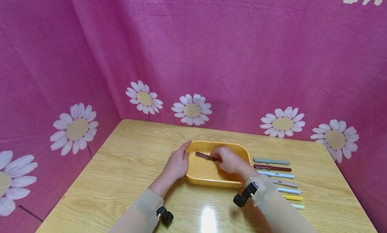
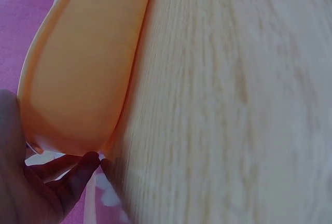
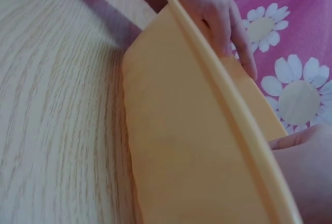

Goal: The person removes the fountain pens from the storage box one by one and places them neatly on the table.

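Note:
A yellow-orange plastic tray point(image 1: 208, 183) sits on the wooden table. At its left end my left hand point(image 1: 177, 162) grips the wall, fingers along the outside, as the left wrist view also shows at the tray's end point(image 2: 83, 79). My right hand point(image 1: 228, 160) reaches down inside the tray and pinches a dark red pen point(image 1: 203, 155) by its right part. The pen lies roughly level, its clip end pointing left. In the right wrist view the near tray wall point(image 3: 181, 120) hides the pen and most of the right fingers.
Right of the tray, several capped pens lie in a column: grey-green point(image 1: 271, 161), dark red point(image 1: 272, 168), light blue point(image 1: 279, 175), pale pink point(image 1: 285, 183), another light blue point(image 1: 289, 190), yellow point(image 1: 293, 197) and mint point(image 1: 298, 206). My right forearm partly covers them. A magenta flowered cloth point(image 1: 211, 58) hangs behind the table.

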Available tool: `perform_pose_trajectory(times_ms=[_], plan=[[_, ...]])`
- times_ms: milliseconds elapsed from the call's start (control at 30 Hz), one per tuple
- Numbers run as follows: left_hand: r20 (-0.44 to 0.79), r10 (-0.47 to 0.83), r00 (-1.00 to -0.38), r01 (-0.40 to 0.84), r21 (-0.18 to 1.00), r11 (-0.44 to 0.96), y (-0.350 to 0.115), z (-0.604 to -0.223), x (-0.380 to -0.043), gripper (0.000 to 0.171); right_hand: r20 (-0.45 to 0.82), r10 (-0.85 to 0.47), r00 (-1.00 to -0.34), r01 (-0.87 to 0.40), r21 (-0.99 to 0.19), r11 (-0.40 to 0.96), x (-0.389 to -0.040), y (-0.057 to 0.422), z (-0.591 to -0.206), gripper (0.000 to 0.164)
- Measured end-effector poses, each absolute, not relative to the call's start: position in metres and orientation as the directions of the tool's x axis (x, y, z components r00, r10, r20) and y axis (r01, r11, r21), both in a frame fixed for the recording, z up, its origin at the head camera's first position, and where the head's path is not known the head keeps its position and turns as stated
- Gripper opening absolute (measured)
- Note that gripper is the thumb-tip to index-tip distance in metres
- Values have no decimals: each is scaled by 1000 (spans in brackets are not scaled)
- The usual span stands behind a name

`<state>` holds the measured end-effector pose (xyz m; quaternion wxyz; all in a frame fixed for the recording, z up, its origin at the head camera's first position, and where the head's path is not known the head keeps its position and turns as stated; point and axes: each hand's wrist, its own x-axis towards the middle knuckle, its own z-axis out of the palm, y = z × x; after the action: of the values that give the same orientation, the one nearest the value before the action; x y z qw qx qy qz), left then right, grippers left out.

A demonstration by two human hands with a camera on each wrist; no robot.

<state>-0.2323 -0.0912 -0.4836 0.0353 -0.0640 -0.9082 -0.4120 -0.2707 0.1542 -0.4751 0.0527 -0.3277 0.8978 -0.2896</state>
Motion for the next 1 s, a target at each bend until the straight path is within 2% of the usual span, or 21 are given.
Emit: perform_pose_trajectory(times_ms=[367, 1000], plan=[[119, 93, -989, 151, 745, 650, -92, -483, -232, 49, 126, -618, -776, -592, -484, 644, -265, 155, -471, 34], [108, 88, -990, 139, 748, 648, -92, -482, -230, 49, 145, -636, -758, -576, -606, 548, -256, 158, -450, 33]])
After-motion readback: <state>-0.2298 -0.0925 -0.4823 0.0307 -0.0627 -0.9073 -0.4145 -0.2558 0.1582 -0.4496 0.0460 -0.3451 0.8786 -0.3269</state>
